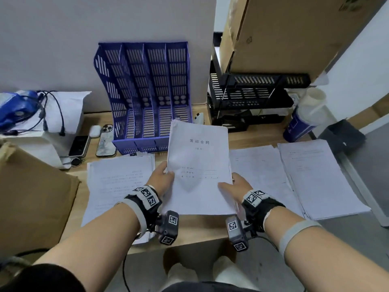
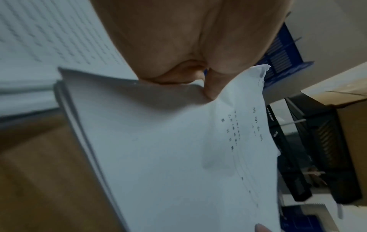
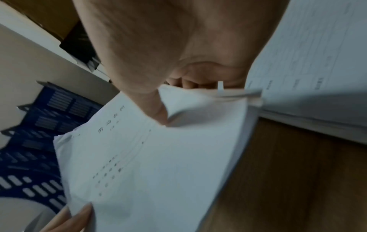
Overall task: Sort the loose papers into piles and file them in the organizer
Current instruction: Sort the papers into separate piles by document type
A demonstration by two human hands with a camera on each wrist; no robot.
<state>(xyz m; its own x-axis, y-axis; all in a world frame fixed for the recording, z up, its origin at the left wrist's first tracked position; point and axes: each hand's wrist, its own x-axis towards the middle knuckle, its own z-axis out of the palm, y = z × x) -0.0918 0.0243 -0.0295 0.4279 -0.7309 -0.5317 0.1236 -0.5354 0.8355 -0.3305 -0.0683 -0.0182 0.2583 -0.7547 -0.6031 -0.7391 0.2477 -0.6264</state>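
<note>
A thick stack of white papers with a printed title page is lifted above the wooden desk, tilted toward the blue organizer. My left hand grips its left edge, thumb on top. My right hand grips the right edge, thumb pressed on the top sheet. The same stack shows in both wrist views. The organizer stands upright against the wall, its several slots showing no papers. Other paper piles lie flat: one at the left, two at the right.
Two phones and an earbud case lie left of the organizer. A black tray rack and a cardboard box stand at the back right. A blue cup sits beside them, a brown box at the left.
</note>
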